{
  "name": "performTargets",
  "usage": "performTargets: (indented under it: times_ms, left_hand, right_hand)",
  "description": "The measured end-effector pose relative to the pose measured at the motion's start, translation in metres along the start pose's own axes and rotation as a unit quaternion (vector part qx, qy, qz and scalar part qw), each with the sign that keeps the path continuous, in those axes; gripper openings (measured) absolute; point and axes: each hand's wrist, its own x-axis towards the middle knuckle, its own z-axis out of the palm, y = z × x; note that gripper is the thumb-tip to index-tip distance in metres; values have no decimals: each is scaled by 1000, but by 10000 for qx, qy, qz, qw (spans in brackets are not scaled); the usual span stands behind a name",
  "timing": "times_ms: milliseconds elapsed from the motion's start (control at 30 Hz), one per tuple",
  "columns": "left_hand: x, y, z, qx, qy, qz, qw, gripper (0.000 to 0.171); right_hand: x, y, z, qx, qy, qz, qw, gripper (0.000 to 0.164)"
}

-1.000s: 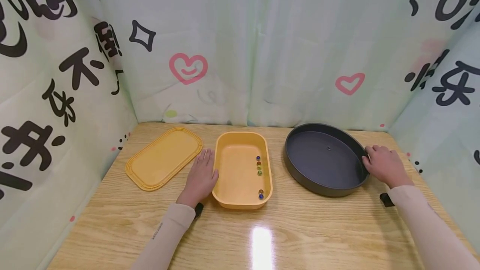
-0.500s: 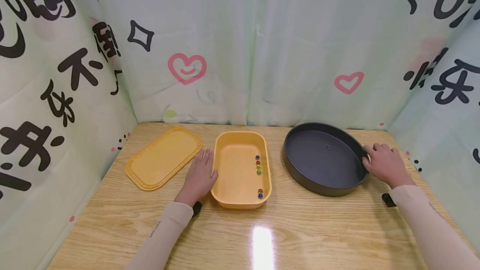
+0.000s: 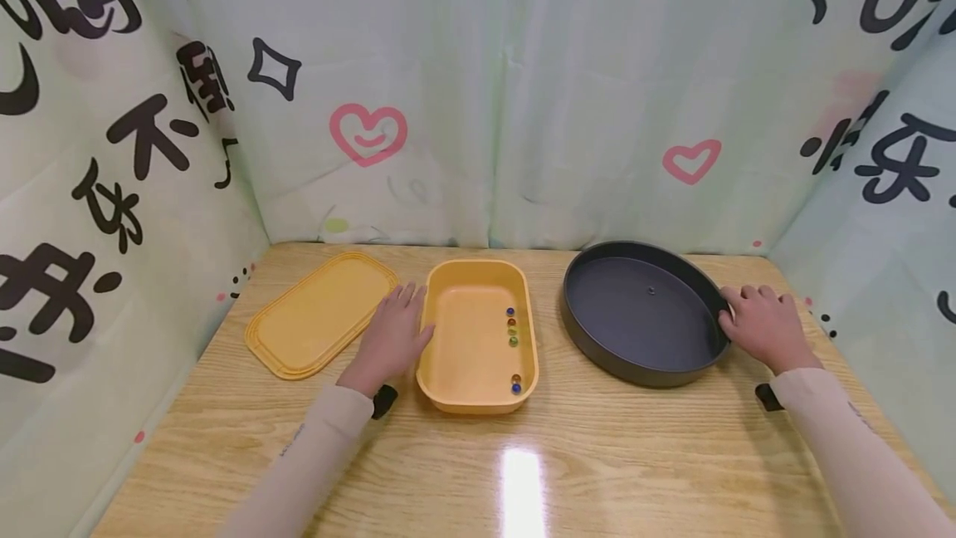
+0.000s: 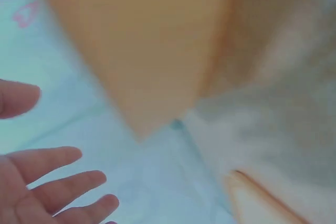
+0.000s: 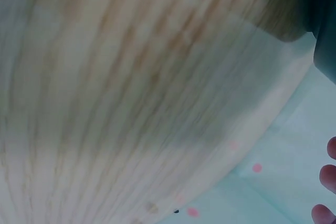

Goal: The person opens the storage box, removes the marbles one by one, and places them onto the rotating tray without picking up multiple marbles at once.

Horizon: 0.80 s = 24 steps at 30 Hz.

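Note:
My left hand [image 3: 390, 339] is between a yellow-orange plastic box [image 3: 463, 355] and its flat lid [image 3: 321, 314], fingers extended and thumb near the box's left wall. In the left wrist view its fingers [image 4: 73, 187] are spread with nothing between them. Several small coloured marbles [image 3: 513, 341] lie along the right side inside the box. My right hand [image 3: 765, 326] rests beside the right rim of a round dark grey pan [image 3: 635, 330], thumb and index finger right at its outer wall. One tiny clear bead [image 3: 651, 291] is inside the pan.
The wooden table [image 3: 597, 455] meets printed curtains [image 3: 448, 65] at the back and both sides. The box stands mid-table, with the lid to its left and the pan to its right. A bright reflection shows on the table's near part.
My left hand has shifted slightly left and its fingers have spread a little beside the box. The right hand stays at the pan. The head view has shifted slightly.

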Motion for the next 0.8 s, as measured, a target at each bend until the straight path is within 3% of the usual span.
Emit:
performTargets:
  times_ms: [100,200,400,500,567,667,800]
  left_hand:
    - [6,12,-13,-746,228,81,9969,55]
    - [16,25,-23,-1822,349,36,9826,50]
    - [41,41,-23,-3698,392,-285,9279,40]
    - [54,44,-16,-4313,272,-416,9008,35]
    - [62,45,-10,-4535,153,-469,8899,33]
    - [73,46,0,-4650,-22,-527,8838,30]
    - [86,48,12,-4652,-216,-627,8827,31]
  right_hand:
    - [-1,0,0,54,40,47,10000,37]
    - [-1,-1,0,96,49,76,9999,38]
    - [0,-2,1,134,73,114,9998,37]
    - [1,-2,2,100,84,120,9998,36]
    - [1,-2,2,79,84,109,9999,35]
    - [0,-2,1,73,62,91,9999,35]
    - [-1,-2,0,121,44,103,9999,34]
